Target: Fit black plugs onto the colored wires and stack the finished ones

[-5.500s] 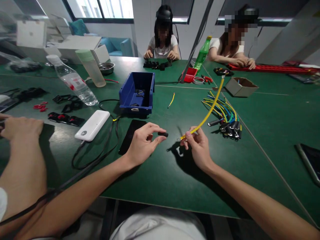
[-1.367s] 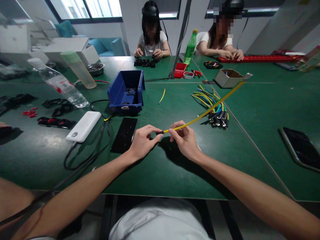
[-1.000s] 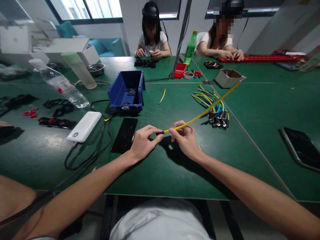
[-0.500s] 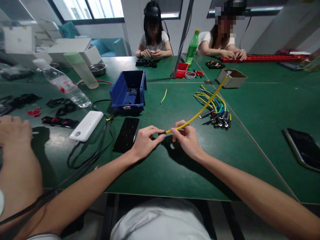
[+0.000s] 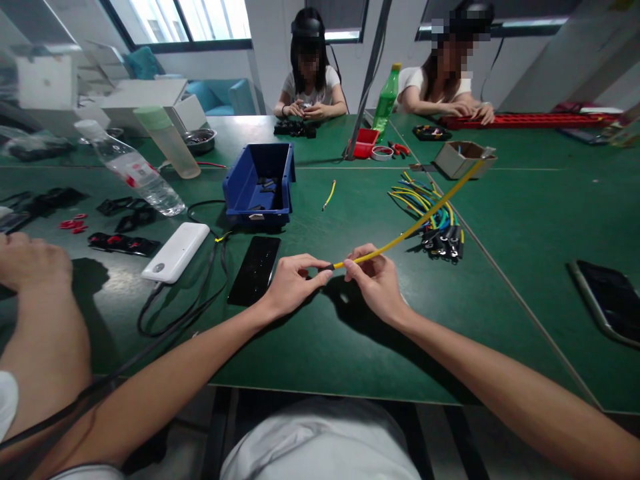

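A yellow wire (image 5: 417,223) slants up to the right between my hands, its far end in the air before the small cardboard box (image 5: 460,160). My left hand (image 5: 295,283) pinches the black sleeve (image 5: 327,267) at the wire's near end. Close beside it, my right hand (image 5: 377,283) grips the yellow part between thumb and fingers. Behind the wire lies a bundle of yellow, blue and green wires (image 5: 443,220) with black-sleeved ends. A short yellow wire (image 5: 329,195) rests further back. A dark phone (image 5: 255,270) lies left of my left hand.
Past the phone stands a blue bin (image 5: 257,217) with small black pieces inside. A white power bank (image 5: 176,253) with a black cable, and a tilted water bottle (image 5: 140,173), are on the left. Another person's arm (image 5: 45,313) rests at far left; another phone (image 5: 607,300) lies right.
The wire's far end has swung right and slightly down, so the wire now slopes less steeply. Both hands keep their hold. The whole view has shifted slightly.
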Demonstrator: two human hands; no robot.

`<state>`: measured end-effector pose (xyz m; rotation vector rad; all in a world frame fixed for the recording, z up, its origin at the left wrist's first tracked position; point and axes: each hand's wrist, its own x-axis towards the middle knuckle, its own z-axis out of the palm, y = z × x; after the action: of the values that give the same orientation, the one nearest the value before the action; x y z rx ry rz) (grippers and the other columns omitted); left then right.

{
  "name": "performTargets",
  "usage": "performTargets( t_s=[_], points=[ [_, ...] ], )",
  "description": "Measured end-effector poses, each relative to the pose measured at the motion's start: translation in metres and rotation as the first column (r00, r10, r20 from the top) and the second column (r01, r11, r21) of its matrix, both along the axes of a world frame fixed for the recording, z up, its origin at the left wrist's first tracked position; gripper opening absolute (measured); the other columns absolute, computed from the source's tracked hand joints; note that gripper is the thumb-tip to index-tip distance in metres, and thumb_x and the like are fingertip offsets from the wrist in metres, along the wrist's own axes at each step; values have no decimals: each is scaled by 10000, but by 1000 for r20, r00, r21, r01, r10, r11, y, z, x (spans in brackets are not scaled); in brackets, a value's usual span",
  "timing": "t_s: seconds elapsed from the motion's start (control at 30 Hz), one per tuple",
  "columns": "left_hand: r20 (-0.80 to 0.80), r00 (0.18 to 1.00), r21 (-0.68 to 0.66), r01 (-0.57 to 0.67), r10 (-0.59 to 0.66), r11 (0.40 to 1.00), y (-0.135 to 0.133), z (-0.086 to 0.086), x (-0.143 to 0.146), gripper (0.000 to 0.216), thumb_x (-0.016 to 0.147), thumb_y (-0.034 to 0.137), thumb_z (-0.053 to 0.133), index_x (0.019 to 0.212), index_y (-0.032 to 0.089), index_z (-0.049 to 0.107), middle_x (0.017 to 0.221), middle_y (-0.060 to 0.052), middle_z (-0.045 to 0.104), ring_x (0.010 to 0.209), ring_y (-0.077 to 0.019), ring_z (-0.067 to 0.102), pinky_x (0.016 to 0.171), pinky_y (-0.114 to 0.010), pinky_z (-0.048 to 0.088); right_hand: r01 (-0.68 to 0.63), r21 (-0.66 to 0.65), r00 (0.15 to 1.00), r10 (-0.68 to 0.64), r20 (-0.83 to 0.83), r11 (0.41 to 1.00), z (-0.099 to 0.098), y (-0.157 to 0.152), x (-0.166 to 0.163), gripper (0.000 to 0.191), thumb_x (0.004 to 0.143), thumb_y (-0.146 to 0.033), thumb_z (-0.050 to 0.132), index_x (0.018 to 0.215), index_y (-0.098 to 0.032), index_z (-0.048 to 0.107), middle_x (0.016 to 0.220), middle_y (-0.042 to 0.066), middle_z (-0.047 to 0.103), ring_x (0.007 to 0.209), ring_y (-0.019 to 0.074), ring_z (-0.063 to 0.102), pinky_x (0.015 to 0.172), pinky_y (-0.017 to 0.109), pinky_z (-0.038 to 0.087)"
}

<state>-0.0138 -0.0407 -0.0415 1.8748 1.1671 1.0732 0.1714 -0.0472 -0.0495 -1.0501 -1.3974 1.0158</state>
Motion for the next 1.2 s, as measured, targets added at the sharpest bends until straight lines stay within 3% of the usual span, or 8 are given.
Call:
performTargets(
  t_s=[0.1,0.37,0.8,1.2],
  points=[
    [-25,1000,18,3,-3,1000,1,0,-1,146,790,269,717,878,162,762,776,-36,714,540,-88,508,471,-217,361,24,20,999,-25,35,1000,-2,0,0,181,833,-363,652,840,-214,548,752,-21,580,574,115,590,551,253,462],
    [-131,991,250,14,19,968,-5,4,-2,140,821,206,684,936,166,753,854,-55,711,617,-104,580,530,-219,431,-10,-62,1000,11,13,998,2,3,1,231,820,-400,659,814,-206,534,693,-35,544,562,109,578,530,238,437],
    [-81,997,3,19,-19,1000,1,-1,-2,181,827,320,679,908,175,751,828,-46,709,601,-110,544,507,-224,398,-53,-190,996,39,-78,980,2,9,-2,316,757,-459,695,790,-199,518,558,-29,570,473,112,526,430,218,328],
    [-105,994,177,0,19,984,-2,0,-3,137,820,248,689,927,180,741,835,-41,698,557,-85,525,495,-211,412,-69,-218,992,44,-118,973,1,9,-3,308,727,-426,736,777,-192,541,566,-31,570,479,111,535,412,212,332]
  ],
)
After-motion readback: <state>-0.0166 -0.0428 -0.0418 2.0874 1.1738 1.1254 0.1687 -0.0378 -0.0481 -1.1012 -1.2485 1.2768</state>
